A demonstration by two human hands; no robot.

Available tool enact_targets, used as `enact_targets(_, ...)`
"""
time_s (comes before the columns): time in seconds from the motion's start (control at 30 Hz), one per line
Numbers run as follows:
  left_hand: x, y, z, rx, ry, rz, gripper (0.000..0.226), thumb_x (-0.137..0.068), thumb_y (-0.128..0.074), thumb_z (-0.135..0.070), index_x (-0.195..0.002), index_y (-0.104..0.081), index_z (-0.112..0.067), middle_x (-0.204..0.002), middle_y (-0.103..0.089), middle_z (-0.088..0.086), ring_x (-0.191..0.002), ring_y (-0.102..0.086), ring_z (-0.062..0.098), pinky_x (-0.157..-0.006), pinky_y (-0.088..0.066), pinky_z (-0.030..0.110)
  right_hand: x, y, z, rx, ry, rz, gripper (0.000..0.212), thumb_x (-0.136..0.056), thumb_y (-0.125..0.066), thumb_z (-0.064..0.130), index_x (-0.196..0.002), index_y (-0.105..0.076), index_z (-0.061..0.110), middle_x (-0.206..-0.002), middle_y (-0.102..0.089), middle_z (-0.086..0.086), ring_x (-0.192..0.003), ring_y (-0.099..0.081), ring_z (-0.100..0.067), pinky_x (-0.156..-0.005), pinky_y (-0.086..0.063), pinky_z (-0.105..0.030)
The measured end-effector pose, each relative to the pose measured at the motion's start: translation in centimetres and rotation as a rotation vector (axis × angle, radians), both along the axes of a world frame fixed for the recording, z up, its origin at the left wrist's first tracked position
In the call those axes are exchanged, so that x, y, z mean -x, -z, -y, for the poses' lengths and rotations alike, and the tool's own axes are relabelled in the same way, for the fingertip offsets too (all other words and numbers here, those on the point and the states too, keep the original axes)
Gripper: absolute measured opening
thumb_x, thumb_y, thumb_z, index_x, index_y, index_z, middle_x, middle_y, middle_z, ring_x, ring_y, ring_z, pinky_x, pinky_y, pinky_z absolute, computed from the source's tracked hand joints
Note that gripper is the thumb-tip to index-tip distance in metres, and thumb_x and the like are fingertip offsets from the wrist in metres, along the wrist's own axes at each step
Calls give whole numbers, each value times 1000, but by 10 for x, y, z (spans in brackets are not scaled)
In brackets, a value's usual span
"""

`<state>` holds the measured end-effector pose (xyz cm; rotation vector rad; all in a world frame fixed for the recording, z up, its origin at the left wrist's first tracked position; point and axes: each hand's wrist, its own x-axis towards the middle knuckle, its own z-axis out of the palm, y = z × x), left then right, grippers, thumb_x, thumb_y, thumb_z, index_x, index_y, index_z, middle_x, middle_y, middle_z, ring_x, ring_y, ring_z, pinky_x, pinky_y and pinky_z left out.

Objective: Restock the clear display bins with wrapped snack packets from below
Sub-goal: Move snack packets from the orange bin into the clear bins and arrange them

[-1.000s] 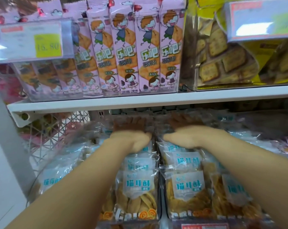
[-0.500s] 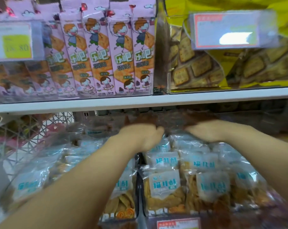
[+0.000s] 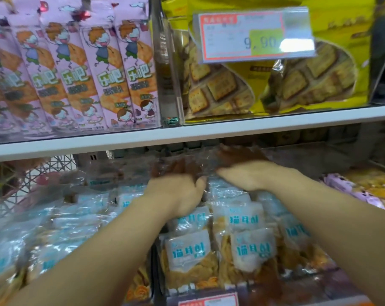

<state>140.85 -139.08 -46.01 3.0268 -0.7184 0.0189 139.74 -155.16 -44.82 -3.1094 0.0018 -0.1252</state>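
Both arms reach forward under the shelf (image 3: pixel 253 127). The left hand (image 3: pixel 176 193) and right hand (image 3: pixel 248 176) lie palm-down over the packets (image 3: pixel 187 250); their fingers are blurred, so I cannot tell their grip.

One camera only, worn on the person's head. It faces a shop rack head-on and tilts slightly down, very near. The white shelf board (image 3: pixel 209 133) crosses the middle. Pink boxes (image 3: pixel 112 74) and yellow bags (image 3: pixel 341 29) fill the top half, and the clear bins (image 3: pixel 156 272) fill the bottom. The wide lens bends the edges.
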Motion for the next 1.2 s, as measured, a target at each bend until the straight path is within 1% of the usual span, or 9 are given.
enact_targets(0.07, -6, 0, 0, -35, 11, 31, 55, -97, -16, -52, -146, -24, -29, -153, -28, 5, -139, -27, 24, -111, -21, 44, -10, -3, -3, 9, -15, -43, 63, -96, -27, 55, -151, -10, 29, -160, 1, 6, -147, -4, -22, -117, -2, -51)
enact_targets(0.17, -14, 2, 1, -51, 37, 72, 54, -92, -22, -54, -141, -21, -32, -151, -24, 0, -141, -20, 19, -112, -13, 53, -25, -1, -4, -29, -43, -69, 68, -95, -27, 58, -152, -7, 27, -160, 3, 5, -147, 1, -21, -117, 1, -50)
enact_targets(0.43, -17, 6, 2, -70, 15, 44, 64, -93, -18, -55, -150, -1, -32, -161, -1, -5, -147, -3, 16, -115, -3, 53, -31, 5, -3, -17, 42, -119, 72, -89, -19, 70, -151, -8, 33, -160, -2, 5, -147, -1, -22, -117, 2, -52)
enact_targets(0.57, -12, -2, -1, -33, 29, 17, 55, -95, -18, -50, -148, -12, -33, -158, -14, -4, -145, -12, 16, -115, -8, 52, -19, -4, 2, -75, -21, -53, 70, -95, -25, 59, -153, -5, 25, -160, 2, 4, -147, 3, -20, -117, 0, -49)
enact_targets(0.67, -1, -15, 0, 41, 47, -42, 54, -100, -19, -47, -151, -13, -30, -160, -10, -2, -146, -13, 18, -117, -10, 47, -1, -7, 30, -70, 43, -20, 64, -98, -27, 50, -152, -12, 18, -160, -3, 0, -147, -5, -21, -118, -9, -46)
enact_targets(0.83, 18, -21, 34, 82, 107, -228, 58, -99, -21, -54, -147, -32, -23, -153, -33, 7, -138, -34, 24, -112, -28, 35, 8, 9, 61, -293, 50, -38, 59, -95, -40, 49, -147, -30, 24, -154, -28, -8, -137, -34, -26, -110, -29, -33)
enact_targets(0.97, 15, -11, 43, -32, 83, -184, 62, -98, -15, -57, -153, -7, -29, -161, -5, -1, -147, -11, 23, -118, -8, 46, 1, 13, 61, -282, -2, -106, 51, -98, -35, 43, -146, -33, 26, -156, -22, -7, -139, -29, -23, -113, -24, -32)
enact_targets(1.03, 13, -7, 42, -61, 75, -144, 62, -98, -12, -57, -152, 1, -30, -160, 6, -6, -148, -2, 19, -118, 0, 49, 0, 12, 62, -310, -58, -108, 44, -99, -37, 35, -141, -42, 24, -153, -32, -5, -135, -35, -21, -112, -26, -34)
enact_targets(1.2, 14, -2, 43, -78, 57, -104, 60, -98, -9, -56, -152, 4, -31, -160, 8, -7, -148, 2, 17, -117, 7, 48, 0, 11, 63, -335, -37, -108, 40, -97, -36, 42, -133, -50, 31, -146, -41, -1, -127, -43, -22, -106, -33, -34)
